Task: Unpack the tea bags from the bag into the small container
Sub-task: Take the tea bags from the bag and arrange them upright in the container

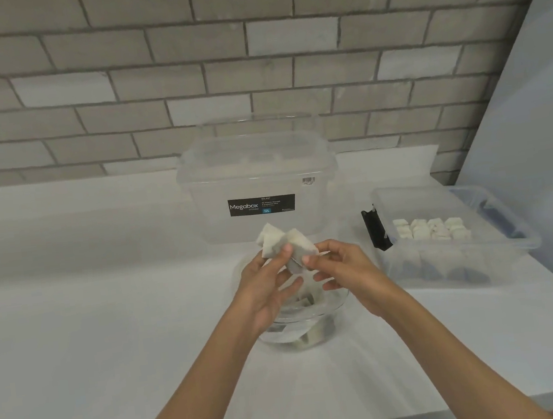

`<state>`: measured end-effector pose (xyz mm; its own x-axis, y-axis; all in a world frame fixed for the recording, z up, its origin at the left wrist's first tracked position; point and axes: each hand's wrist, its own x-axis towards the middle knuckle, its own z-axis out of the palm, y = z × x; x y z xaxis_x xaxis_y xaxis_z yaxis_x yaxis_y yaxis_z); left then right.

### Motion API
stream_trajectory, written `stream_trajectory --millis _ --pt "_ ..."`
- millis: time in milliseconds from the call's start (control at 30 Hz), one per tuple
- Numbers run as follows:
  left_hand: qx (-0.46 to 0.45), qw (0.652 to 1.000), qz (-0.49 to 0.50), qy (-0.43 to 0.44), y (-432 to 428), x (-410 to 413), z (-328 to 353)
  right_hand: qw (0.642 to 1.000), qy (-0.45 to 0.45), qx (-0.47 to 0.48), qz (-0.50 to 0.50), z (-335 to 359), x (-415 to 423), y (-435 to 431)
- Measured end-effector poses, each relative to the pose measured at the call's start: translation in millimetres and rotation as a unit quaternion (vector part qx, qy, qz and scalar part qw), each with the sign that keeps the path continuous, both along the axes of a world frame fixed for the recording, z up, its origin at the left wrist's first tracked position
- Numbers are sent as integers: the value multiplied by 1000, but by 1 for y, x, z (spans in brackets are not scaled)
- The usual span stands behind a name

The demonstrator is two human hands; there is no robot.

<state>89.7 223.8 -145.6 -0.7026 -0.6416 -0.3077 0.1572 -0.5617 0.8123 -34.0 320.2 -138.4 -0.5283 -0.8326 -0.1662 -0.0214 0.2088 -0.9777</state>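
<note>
Your left hand (263, 290) and right hand (347, 270) each pinch the clump of tea bags (282, 241) between thumb and fingers, holding it in the air just above the round clear vessel (304, 340), which has more bags inside. I cannot tell whether that vessel is the bag or a jar. The bin (447, 269) with rows of bags sits to the right on the counter (110, 331), well apart, and looks like the target. The clump fans out unevenly, so pulling it apart could let a bag slip back into the vessel or onto the counter. A hard tug could tear the thin paper. Carrying several loosely across the gap risks dropping one or knocking the neat rows askew.
</note>
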Motion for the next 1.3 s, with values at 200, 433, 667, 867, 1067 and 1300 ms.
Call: stream_trajectory --millis 200,433,667,867,1067,1300 --pt "22 1000 12 -3 18 -18 -3 974 -194 -119 -3 -2 6 -1" --pt "-65 987 -145 -8 0 -9 22 993 -24 -45 107 31 -43 8" --pt "-149 964 -216 -39 13 -40 32 960 208 49 180 76 -75 10" --pt "-106 977 -184 -14 23 -78 30 968 235 -18 89 89 -107 13" --pt "-119 979 -161 -34 20 -102 24 954 298 15 -19 107 -185 46" --pt "-133 979 -143 -53 12 -110 23 827 355 389 198 38 -235 47"
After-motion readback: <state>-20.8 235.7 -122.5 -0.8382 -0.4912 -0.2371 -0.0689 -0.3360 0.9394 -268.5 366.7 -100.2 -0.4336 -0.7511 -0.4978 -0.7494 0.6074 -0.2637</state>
